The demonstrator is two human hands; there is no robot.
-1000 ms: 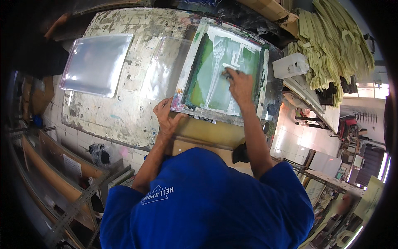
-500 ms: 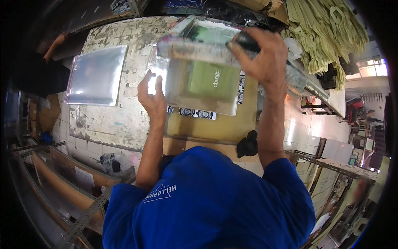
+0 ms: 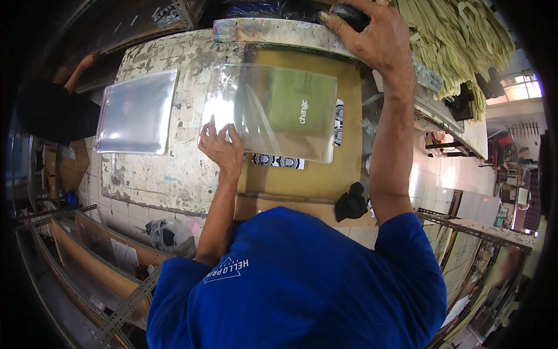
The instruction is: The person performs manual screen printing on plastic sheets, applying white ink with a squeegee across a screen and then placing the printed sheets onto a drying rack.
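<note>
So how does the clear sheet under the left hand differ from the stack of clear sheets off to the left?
The clear sheet lies on the yellow board over a green print; the stack of clear sheets lies on the bare, paint-flecked table with nothing printed beneath. The left hand touches the sheet's lower left corner; no hand touches the stack. The sheet looks wider than the stack. Both are glossy, see-through and flat.

Worn paint-flecked table, clear plastic sleeve, yellow board
</note>
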